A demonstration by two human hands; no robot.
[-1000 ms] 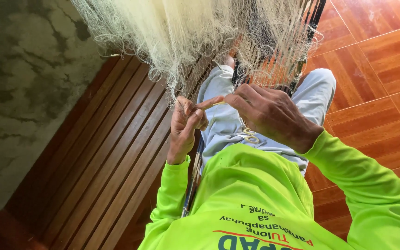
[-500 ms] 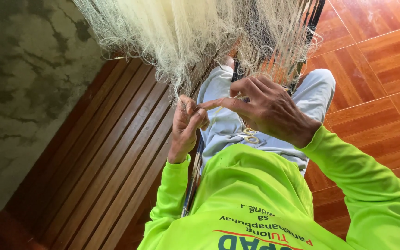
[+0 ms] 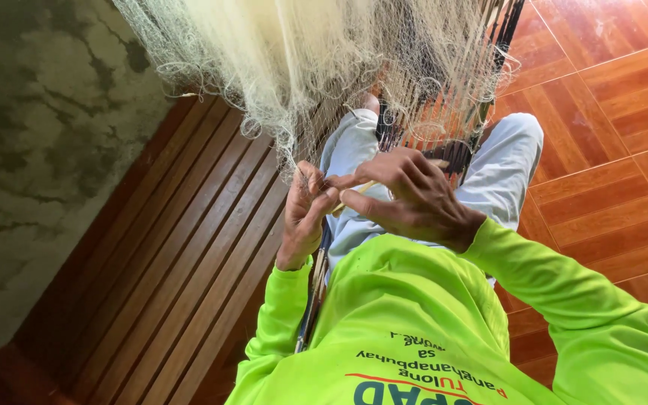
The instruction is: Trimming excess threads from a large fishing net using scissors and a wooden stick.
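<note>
Pale cream netting [image 3: 316, 60] is seen hanging in a thick bunch from the top of the view, its frayed lower edge reaching down to the two hands at the middle of the picture. The left hand [image 3: 303, 217] is closed, with its fingertips pinched on the lowest strands of the net. The right hand [image 3: 414, 196] is curled, with the forefinger stretched toward the left hand until the two nearly touch; a thin pale stick-like tool [image 3: 360, 190] is glimpsed between them, but whether the right hand grips it cannot be told, since most of it is covered by the fingers.

Both arms are clothed in bright lime-green sleeves, and the front of the same green shirt [image 3: 414, 322] fills the lower part of the view. Light grey trousers [image 3: 504, 161] are seen beyond the hands, the knees spread apart. A dark frame with upright rods [image 3: 444, 120] is set between the knees, largely veiled by the net, so its shape is hard to make out. A dark narrow strip [image 3: 315, 292] runs down beside the left forearm and cannot be identified.

Brown wooden slats [image 3: 181, 255] lie to the left, beside a stained grey-green wall [image 3: 46, 135]. Reddish tiled flooring [image 3: 609, 97] is spread on the right. The top of the net is cut off by the picture edge.
</note>
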